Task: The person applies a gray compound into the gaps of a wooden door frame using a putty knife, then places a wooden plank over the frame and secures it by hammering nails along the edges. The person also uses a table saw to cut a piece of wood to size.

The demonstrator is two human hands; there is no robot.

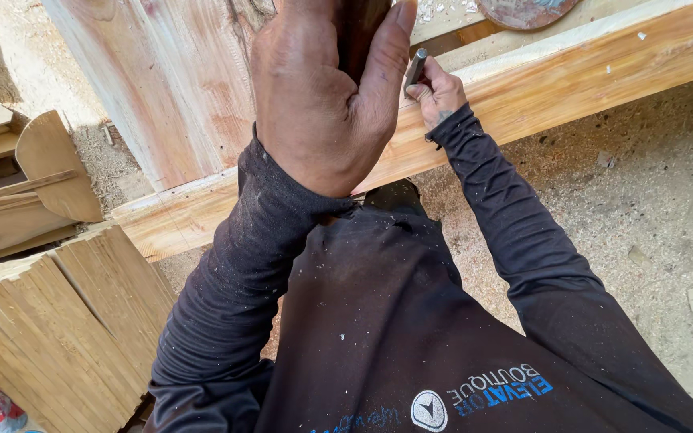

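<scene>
My left hand (322, 96) clenches a dark handle (360, 36); at two o'clock, my right hand (436, 92) grasps a metal chisel (415, 68) on the pale wooden beam (571, 88).

Left hand (326, 96) raised, fingers clenched; right hand (436, 92) lower, fist closed

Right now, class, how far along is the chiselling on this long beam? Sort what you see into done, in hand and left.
Done: pale chips lie above the beam, so some wood is already cut. In hand: the right hand sets a metal chisel on the beam; the left hand grips a dark handle, raised. Left: the cut itself is hidden, so the remainder cannot be judged.
</scene>
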